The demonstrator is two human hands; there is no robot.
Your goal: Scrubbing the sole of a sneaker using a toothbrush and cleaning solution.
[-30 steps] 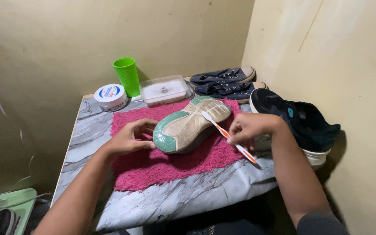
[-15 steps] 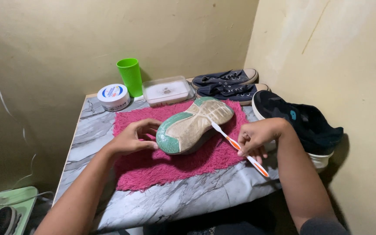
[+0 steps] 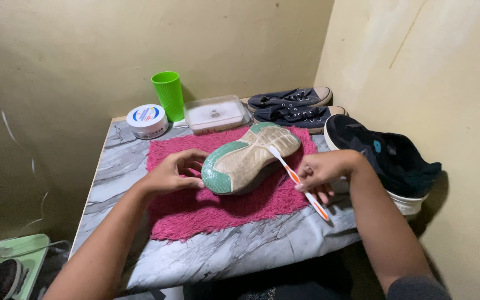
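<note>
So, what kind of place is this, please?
Probably a home corner used for cleaning shoes: a small marble-pattern table against bare yellowish walls, an upturned shoe on a pink towel, and dark sneakers waiting behind.
</note>
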